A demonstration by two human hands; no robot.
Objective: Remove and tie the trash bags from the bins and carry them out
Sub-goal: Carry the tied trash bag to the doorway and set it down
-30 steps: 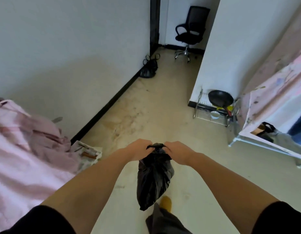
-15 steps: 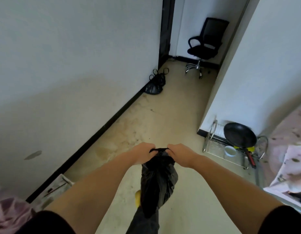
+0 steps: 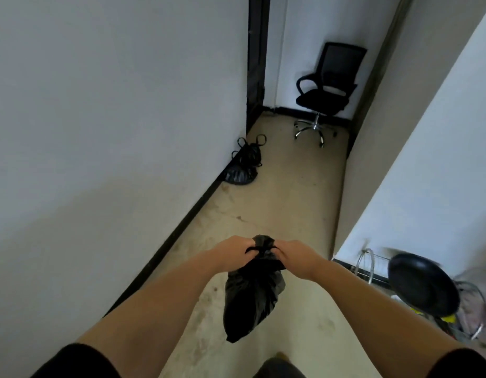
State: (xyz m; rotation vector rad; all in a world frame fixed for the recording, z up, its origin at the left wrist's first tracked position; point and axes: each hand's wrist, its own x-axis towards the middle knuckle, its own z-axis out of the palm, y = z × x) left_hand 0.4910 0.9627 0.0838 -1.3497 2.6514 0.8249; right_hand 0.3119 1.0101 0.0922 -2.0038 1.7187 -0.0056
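Closer now lies the tied black plastic bag (image 3: 243,166) by the wall; a crumpled black trash bag (image 3: 254,290), contents hidden, is gripped at its neck by left hand (image 3: 235,252) and right hand (image 3: 295,256).

My fingertips hidden behind bag (image 3: 252,290) neck. Pan (image 3: 423,285) blurred; rack (image 3: 373,268) under it partly covered, cut by rt edge.

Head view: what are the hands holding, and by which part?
Both the left hand and the right hand grip the black trash bag at its gathered top; the bag hangs below them.
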